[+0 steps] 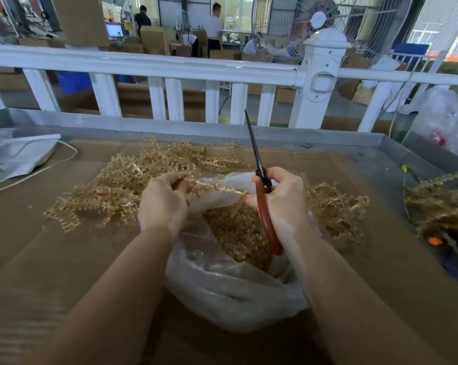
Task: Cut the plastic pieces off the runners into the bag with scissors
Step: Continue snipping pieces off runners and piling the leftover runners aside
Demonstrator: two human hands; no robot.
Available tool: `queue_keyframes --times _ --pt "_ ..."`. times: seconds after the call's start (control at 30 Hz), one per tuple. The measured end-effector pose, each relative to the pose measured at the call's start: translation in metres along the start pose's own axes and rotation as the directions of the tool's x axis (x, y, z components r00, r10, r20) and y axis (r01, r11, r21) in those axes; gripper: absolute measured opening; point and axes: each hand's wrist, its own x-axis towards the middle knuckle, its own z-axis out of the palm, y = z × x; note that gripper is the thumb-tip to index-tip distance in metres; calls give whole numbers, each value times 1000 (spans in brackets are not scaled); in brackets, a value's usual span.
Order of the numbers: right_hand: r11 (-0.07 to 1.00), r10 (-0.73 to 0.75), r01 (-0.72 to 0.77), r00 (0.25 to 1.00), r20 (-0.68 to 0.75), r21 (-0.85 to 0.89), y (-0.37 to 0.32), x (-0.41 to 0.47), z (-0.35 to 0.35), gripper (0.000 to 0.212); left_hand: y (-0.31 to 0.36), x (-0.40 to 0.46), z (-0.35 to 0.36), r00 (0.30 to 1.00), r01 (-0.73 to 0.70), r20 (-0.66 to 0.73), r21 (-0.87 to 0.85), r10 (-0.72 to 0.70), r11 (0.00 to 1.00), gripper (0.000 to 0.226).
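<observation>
**Amber plastic runner held over the bag for trimming**

Amber, translucent plastic is the material of every runner on the bench. One runner (214,187) is held across the mouth of the clear bag (222,283), so that any piece cut from it should fall straight inside. Its left end is pinched in the curled fingers of the left hand (163,204), and its right end is met by the fingertips of the right hand (280,200).

The scissors (262,185) are gripped in the right hand, with the red-brown handles closed into the palm. The blades are shut and pointed up and away toward the far side, clear of the runner; no cut is being made at this instant. This is judged to be a repositioning step between cuts.

The runner appears as a thin stem with rows of small knobbed pieces along it. Loose cut pieces (235,233) are heaped inside the bag. A large pile of runners (122,180) lies on the cardboard to the far left of the bag, and a smaller heap (336,206) lies just right of it.
</observation>
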Motion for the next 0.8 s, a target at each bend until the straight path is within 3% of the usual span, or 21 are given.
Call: queue_keyframes --times 0.13,0.33,0.47,0.5,0.57,0.63,0.7,0.8 --pt "997 -8 7 1000 -18 -79 4 -2 -3 18 0 -1 -4 999 -37 9 12 37 999 14" --pt "990 -24 18 999 -41 -141 11 0 -18 14 -3 -3 -11 990 -140 43 275 133 951 13" --pt "995 -13 14 1000 7 -100 10 -2 -17 17 8 -21 -6 971 -238 4 54 238 970 22" --pt "996 -19 20 1000 17 -85 10 -2 -17 17 11 -26 -5 944 -329 35 26 328 944 23" --pt "996 -37 40 999 37 -75 9 -3 -17 19 18 -31 0 846 -524 198 132 496 842 14" --pt "995 -56 60 997 53 -77 8 -4 -18 21 21 -29 8 756 -631 412 257 508 732 29" --pt "995 -67 72 995 76 -69 7 -4 -19 24 21 -26 15 754 -623 508 353 416 698 28" --pt "997 -52 58 991 121 -48 6 -7 -22 26 19 -22 19 786 -576 508 390 354 719 18"
